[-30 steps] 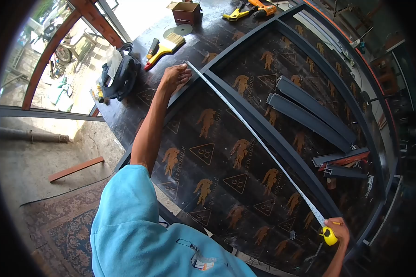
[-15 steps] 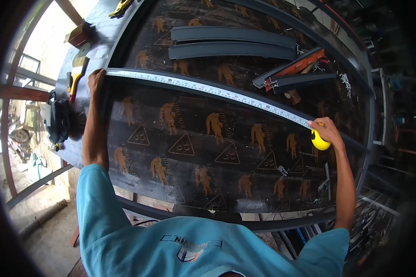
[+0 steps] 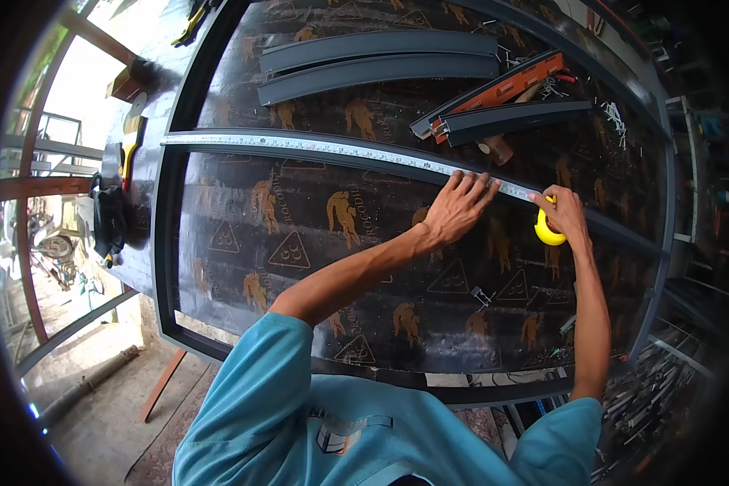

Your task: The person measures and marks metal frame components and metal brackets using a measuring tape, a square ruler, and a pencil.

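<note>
Yellow plastic shows at the tape case, which is held in the right hand, its fingers curled closely around the top and its thumb pointed toward the blade. White metal tape is drawn out from the case and laid along a dark grey crossbar. Tape and bar share one long axis, running left to right with a slight downward slope toward the right side. Far end of the tape is seen at the left side of the frame, well apart from both hands.

Relation of chief interest: the left hand is set across that axis from the near side, just left of the case. Its fingers are extended and slightly spread, tips laid over the tape; nothing is seen to be gripped, and the thumb cannot be made out. The case is nearest the right hand, the outstretched length is nearest the left. Beyond the crossbar, two grey strips are laid side by side on the printed table.
</note>
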